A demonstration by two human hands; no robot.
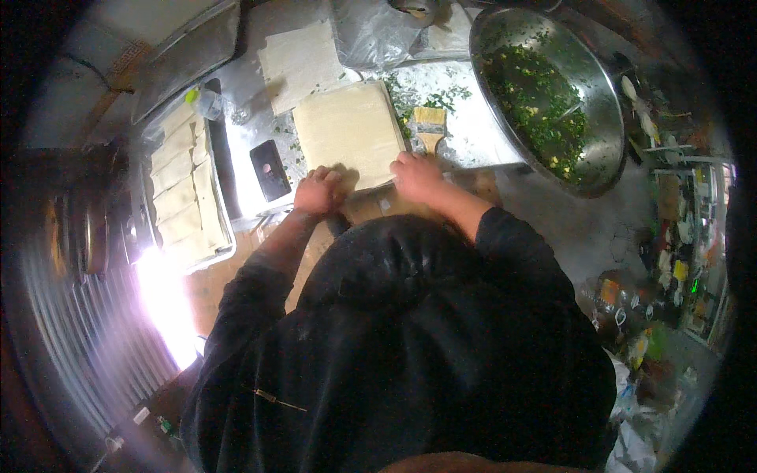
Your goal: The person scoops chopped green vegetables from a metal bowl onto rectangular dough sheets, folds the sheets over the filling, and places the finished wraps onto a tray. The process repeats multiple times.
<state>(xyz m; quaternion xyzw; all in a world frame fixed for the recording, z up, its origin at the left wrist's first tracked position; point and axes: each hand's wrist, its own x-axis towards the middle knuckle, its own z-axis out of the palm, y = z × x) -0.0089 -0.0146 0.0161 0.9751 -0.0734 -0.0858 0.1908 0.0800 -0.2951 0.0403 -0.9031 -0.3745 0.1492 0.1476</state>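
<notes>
A stack of pale square dough sheets (347, 130) lies on the work table in front of me. My left hand (319, 191) is closed at its near left corner, fingers curled on the edge. At the near right corner, my right hand (418, 176) pinches the dough's edge. How many layers each hand has hold of is hidden. Just beyond my right hand lies a flat brush (430, 126) with pale bristles and a wooden handle. A dark phone (270, 170) rests left of the stack, close to my left hand.
A large metal bowl (607, 126) with chopped greens and yellow bits stands tilted at the right. Folded dough pieces (180, 189) fill a tray (228, 229) at the left, near a small clear bottle (208, 103). Another dough sheet (298, 63) and plastic film (378, 35) lie farther back.
</notes>
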